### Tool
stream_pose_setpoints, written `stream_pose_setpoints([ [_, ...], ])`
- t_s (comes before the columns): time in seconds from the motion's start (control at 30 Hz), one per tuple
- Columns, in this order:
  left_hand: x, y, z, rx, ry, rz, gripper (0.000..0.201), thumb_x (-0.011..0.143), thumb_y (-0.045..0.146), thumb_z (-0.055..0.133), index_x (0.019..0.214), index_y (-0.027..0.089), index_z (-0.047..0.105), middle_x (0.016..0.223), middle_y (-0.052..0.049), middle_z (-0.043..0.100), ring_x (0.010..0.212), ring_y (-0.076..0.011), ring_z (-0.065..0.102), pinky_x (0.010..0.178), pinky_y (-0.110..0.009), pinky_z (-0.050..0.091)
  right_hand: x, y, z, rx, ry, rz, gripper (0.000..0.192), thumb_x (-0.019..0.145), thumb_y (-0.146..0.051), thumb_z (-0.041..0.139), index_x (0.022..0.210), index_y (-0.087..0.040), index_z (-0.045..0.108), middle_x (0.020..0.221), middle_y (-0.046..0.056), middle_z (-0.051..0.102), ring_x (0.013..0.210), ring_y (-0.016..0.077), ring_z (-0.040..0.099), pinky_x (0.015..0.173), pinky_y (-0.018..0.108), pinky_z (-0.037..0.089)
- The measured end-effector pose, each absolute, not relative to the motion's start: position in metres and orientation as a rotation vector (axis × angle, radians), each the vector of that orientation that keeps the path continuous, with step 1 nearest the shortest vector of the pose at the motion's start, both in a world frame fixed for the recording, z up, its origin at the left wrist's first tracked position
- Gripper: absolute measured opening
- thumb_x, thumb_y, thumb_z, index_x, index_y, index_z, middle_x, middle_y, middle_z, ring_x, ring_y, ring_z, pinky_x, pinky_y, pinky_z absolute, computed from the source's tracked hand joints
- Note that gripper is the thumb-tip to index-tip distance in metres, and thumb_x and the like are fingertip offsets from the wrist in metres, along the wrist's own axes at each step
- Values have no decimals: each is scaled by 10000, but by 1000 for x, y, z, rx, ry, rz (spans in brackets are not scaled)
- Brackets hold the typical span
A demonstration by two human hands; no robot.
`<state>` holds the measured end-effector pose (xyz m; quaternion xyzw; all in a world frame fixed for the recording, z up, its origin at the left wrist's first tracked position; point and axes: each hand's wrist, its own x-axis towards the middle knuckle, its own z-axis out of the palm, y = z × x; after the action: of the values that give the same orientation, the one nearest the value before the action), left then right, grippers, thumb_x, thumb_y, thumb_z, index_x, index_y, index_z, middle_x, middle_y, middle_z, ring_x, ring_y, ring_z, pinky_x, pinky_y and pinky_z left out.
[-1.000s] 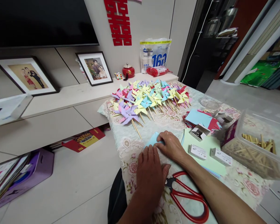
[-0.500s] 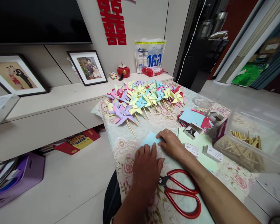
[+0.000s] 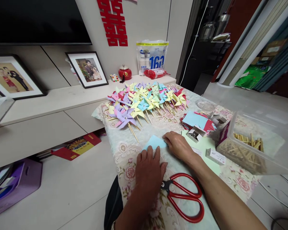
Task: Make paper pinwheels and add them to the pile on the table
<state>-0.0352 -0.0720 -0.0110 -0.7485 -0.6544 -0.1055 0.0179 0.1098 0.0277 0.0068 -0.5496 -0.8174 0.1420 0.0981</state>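
Note:
A folded piece of light blue paper (image 3: 155, 142) lies on the flowered tablecloth in front of me, its peak pointing away. My left hand (image 3: 148, 166) rests palm down with fingers stretched out, the fingertips pressing on the paper's near edge. At the paper's right end, my right hand (image 3: 179, 145) has its fingers curled and closed on the corner. Red-handled scissors (image 3: 186, 195) lie between my forearms; the left hand hides their blades. Beyond the paper, a pile of paper pinwheels (image 3: 144, 102) on wooden sticks covers the far part of the table.
Right of my hands are blue and red paper sheets (image 3: 198, 121), an opened small box (image 3: 194, 134), a white box (image 3: 215, 156) and green paper (image 3: 206, 145). A clear bin (image 3: 240, 159) holds wooden sticks. Behind stands a cabinet (image 3: 48, 108) with framed photos.
My right hand has slid slightly to the right along the paper, uncovering more of its right side. The left hand stays pressed at the near edge. The whole view has shifted a little.

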Motion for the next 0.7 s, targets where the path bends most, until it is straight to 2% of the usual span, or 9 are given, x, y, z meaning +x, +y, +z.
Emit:
stream_pose_setpoints([
  [0.3,-28,-62,1,-2364,-2038,-230,511,873,457,627,1363,319,584,1168,-122,618,1018,-333,528,836,-486,437,111,29,6,-1638,-2368,409,249,952,-154,473,1099,-178,672,1050,112,713,958,235,640,768,294,392],
  [0.43,-23,-61,3,-2356,-2029,-183,503,864,481,631,1344,338,599,1116,-126,625,996,-344,536,815,-498,443,108,28,6,-1657,-2406,413,236,953,-167,478,1072,-170,682,1035,123,715,931,246,650,739,302,390],
  [0.57,-22,-67,0,-2319,-2050,-213,510,859,482,638,1340,314,610,1176,-145,621,1001,-346,541,844,-517,449,105,26,6,-1658,-2395,446,224,927,-171,532,1095,-169,681,1058,121,721,961,239,651,771,297,395],
  [0.7,-28,-74,-8,-2309,-2036,-315,511,871,457,635,1350,279,609,1309,-160,592,1134,-379,524,928,-543,450,105,25,6,-1687,-2346,494,236,905,-208,581,1116,-168,679,1050,106,728,953,241,651,772,300,400],
])
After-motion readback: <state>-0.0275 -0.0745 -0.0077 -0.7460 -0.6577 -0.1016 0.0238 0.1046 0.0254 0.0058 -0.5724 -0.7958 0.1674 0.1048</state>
